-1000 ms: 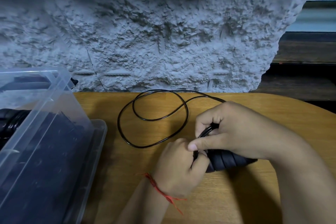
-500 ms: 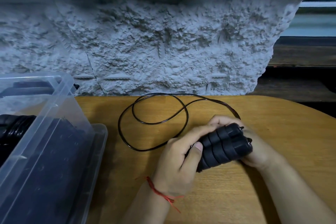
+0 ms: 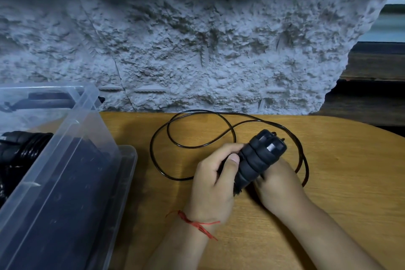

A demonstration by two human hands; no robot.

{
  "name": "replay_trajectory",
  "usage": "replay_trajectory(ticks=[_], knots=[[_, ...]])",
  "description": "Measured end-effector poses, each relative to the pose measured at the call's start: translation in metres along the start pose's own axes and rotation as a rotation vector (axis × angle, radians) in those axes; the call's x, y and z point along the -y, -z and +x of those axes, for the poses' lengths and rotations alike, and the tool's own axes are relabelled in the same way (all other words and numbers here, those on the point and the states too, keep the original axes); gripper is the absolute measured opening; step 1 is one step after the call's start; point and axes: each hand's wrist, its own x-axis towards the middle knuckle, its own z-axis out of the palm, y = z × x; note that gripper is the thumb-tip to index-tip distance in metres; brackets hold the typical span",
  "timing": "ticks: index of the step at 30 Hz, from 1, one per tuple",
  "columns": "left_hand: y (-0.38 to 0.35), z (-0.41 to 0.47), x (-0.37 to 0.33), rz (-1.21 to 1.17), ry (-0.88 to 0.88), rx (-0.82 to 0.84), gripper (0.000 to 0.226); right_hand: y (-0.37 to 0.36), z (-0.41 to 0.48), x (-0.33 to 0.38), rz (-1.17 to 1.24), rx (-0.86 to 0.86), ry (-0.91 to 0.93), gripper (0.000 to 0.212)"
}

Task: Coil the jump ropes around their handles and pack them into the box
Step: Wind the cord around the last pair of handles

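Nearest: two bare forearms come in from the bottom edge, a red thread (image 3: 194, 223) tied round the left wrist. Left hand (image 3: 213, 184) has its grip closed on the handles (image 3: 257, 160), w/ the thumb laid along their near side & the fingers curled over the far side. Right hand (image 3: 279, 185) is just beside it, its grip wrapped on the handles' lower right from underneath; fingertips hidden behind them. The handles are two black ribbed foam ones held side by side as a pair, tilted w/ their caps pointing up & away, just above the table (image 3: 339, 193), which is yellowish wood w/ a rounded far edge.

The rope (image 3: 151, 146), thin & black, lies loose on the table in a couple of overlapping loops beyond & left of the hands. One run curves round behind the right hand; can't tell where it joins the handles.

Left: the box (image 3: 65, 160), clear plastic, sits tilted w/ a clear lid (image 3: 129, 160) under its near side. Inside, at the far left, another coiled rope (image 3: 24, 149), black, already wound.

Far: a rough grey wall (image 3: 197, 50) right behind the table; dark shelves (image 3: 372, 98) at the far right.
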Motion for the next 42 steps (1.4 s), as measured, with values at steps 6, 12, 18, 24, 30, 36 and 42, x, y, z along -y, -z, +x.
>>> replay_trajectory(ticks=[6,12,18,24,30,36,42], knots=[[0.003,0.014,0.003,-0.098,0.274,-0.154,0.032,0.007,0.002,0.010,-0.095,0.097,0.077,0.029],[0.007,0.019,0.004,-0.165,0.431,-0.200,0.049,0.005,-0.005,0.014,-0.175,0.168,0.186,0.029],[0.005,0.016,0.003,-0.149,0.373,-0.224,0.052,0.014,-0.001,0.023,-0.237,0.227,0.183,0.020],[0.013,0.017,0.022,0.146,0.181,-0.371,0.034,0.039,-0.002,0.050,-0.228,0.453,0.139,0.022],[0.019,0.010,0.014,0.365,0.100,-0.286,0.027,0.077,0.000,0.067,-0.058,0.426,0.273,0.032],[0.016,0.003,0.018,0.411,0.042,-0.071,0.030,0.081,0.003,0.055,-0.016,0.413,0.299,0.031],[0.007,0.001,0.011,0.585,-0.062,0.139,0.035,0.092,0.009,0.042,-0.258,0.337,0.328,0.033]])
